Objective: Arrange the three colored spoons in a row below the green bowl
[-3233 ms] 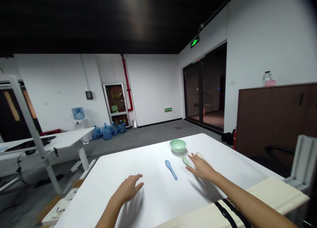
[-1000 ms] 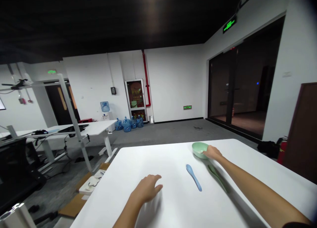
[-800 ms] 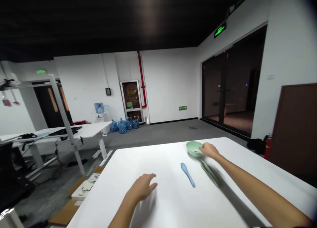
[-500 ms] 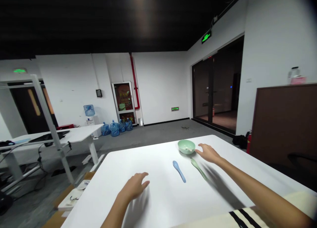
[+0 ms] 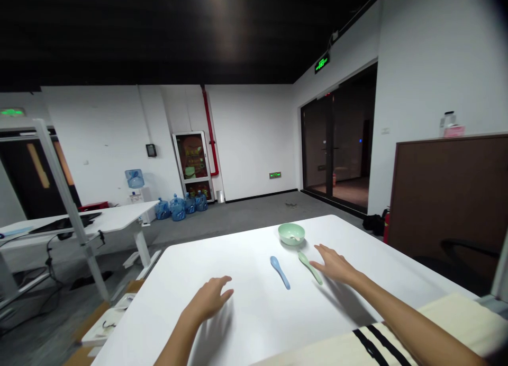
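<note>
My right hand (image 5: 335,265) lies nearest the things in front of me, with its fingers spread and not pinching anything. The fingertips sit just beside the green spoon (image 5: 309,267), but I can't tell whether they touch it. My left hand (image 5: 208,298) has its fingers loosely apart and slightly curled, holding nothing, and it is well apart from everything else on the white table (image 5: 222,255).

There are two spoons and one bowl. The green spoon lies just beside the blue spoon (image 5: 280,272), both angled across the tabletop, and neither touches the other. The green bowl (image 5: 291,233) sits beyond them, near the far edge, with a small pale thing (image 5: 295,238) in it, too small to name.

White tabletop stretches between my left hand and the blue spoon. Past my right arm, a cream cloth with black stripes (image 5: 436,323) lies along the near right edge.

Beyond the table, another white desk (image 5: 91,223) stands to the left, and four blue water jugs (image 5: 178,210) sit on the floor by a water cooler (image 5: 135,179). To the right are a dark brown cabinet (image 5: 448,196), a red fire extinguisher (image 5: 386,225) and a glass door (image 5: 317,143).
</note>
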Tool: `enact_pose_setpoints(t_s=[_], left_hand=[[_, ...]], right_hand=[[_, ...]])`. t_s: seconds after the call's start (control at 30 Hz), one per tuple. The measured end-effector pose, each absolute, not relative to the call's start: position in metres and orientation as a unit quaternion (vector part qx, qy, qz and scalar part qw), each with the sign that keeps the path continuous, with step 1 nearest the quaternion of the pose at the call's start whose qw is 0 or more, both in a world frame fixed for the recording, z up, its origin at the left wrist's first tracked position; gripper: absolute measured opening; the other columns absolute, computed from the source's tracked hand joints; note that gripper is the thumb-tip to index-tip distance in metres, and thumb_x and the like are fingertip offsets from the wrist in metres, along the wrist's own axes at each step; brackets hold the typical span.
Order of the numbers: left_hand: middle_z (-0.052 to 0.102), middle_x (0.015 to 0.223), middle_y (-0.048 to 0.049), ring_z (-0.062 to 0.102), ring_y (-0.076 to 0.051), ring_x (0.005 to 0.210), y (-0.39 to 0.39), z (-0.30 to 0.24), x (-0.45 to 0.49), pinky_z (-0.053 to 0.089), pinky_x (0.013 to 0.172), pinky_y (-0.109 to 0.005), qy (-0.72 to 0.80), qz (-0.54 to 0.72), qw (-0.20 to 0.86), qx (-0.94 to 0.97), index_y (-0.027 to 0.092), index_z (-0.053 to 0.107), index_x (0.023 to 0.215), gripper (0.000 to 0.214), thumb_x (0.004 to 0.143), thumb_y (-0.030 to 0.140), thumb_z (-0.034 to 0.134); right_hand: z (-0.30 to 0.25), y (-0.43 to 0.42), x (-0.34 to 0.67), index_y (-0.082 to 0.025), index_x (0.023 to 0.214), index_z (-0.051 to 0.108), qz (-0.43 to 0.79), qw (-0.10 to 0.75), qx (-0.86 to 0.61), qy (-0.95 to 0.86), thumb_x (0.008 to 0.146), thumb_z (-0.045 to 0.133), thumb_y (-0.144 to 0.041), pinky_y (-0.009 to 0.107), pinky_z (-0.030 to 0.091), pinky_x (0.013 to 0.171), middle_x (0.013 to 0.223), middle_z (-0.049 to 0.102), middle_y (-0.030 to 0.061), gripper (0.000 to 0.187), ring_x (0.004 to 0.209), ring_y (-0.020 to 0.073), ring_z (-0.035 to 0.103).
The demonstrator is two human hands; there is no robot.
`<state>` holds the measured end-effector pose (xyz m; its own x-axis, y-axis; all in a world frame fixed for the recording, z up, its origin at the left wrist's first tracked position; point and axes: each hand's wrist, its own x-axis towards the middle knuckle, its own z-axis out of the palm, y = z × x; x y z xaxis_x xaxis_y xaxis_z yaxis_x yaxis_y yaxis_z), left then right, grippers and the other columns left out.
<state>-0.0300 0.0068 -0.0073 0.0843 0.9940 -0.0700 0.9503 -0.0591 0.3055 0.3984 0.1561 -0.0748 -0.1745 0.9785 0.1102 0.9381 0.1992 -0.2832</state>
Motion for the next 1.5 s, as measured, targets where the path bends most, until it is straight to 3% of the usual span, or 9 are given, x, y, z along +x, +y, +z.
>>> enact_pose_setpoints(t_s=[0.5, 0.67, 0.9, 1.2, 1.5], left_hand=[[0.062, 0.133, -0.0083, 0.054, -0.027, 0.124, 0.007, -0.01, -0.032, 0.042, 0.102, -0.04, 0.671, 0.085, 0.148, 0.721, 0.026, 0.053, 0.137, 0.055, 0.091, 0.054, 0.041], [0.061, 0.134, -0.008, 0.055, -0.027, 0.124, 0.009, -0.012, -0.033, 0.042, 0.101, -0.04, 0.671, 0.086, 0.148, 0.721, 0.027, 0.053, 0.136, 0.055, 0.091, 0.056, 0.04], [0.062, 0.133, -0.009, 0.056, -0.027, 0.123, 0.011, -0.012, -0.031, 0.042, 0.101, -0.038, 0.664, 0.093, 0.14, 0.729, 0.025, 0.054, 0.135, 0.053, 0.091, 0.052, 0.042], [0.06, 0.136, -0.0089, 0.055, -0.029, 0.123, 0.007, -0.009, -0.032, 0.042, 0.103, -0.041, 0.678, 0.087, 0.139, 0.717, 0.027, 0.053, 0.138, 0.054, 0.091, 0.051, 0.042], [0.061, 0.135, -0.0076, 0.055, -0.031, 0.122, 0.006, -0.008, -0.026, 0.043, 0.102, -0.044, 0.676, 0.079, 0.156, 0.716, 0.029, 0.052, 0.138, 0.055, 0.09, 0.054, 0.043]], right_hand=[[-0.083, 0.162, 0.403, -0.014, 0.151, 0.034, 0.083, 0.15, -0.62, -0.766, 0.087, 0.039, -0.066, 0.044, 0.028, 0.113, 0.156, 0.034, 0.0157, 0.083, 0.142, 0.0322, 0.033], [-0.074, 0.157, 0.401, -0.014, 0.146, 0.042, 0.087, 0.161, -0.62, -0.763, 0.087, 0.043, -0.063, 0.041, 0.032, 0.11, 0.152, 0.042, 0.0149, 0.077, 0.136, 0.0315, 0.042], [-0.033, 0.178, 0.389, -0.011, 0.121, 0.064, 0.065, 0.165, -0.604, -0.777, 0.089, 0.047, -0.053, 0.032, 0.043, 0.087, 0.12, 0.066, 0.0185, 0.055, 0.111, 0.0284, 0.061], [-0.003, 0.249, 0.339, -0.016, 0.089, 0.072, 0.061, 0.128, -0.664, -0.734, 0.085, 0.052, -0.048, 0.028, 0.041, 0.071, 0.098, 0.071, 0.0145, 0.037, 0.092, 0.0255, 0.067], [-0.038, 0.298, 0.324, -0.015, 0.113, 0.066, 0.076, 0.098, -0.71, -0.693, 0.079, 0.058, -0.04, 0.031, 0.047, 0.072, 0.116, 0.067, 0.017, 0.043, 0.102, 0.0296, 0.066]])
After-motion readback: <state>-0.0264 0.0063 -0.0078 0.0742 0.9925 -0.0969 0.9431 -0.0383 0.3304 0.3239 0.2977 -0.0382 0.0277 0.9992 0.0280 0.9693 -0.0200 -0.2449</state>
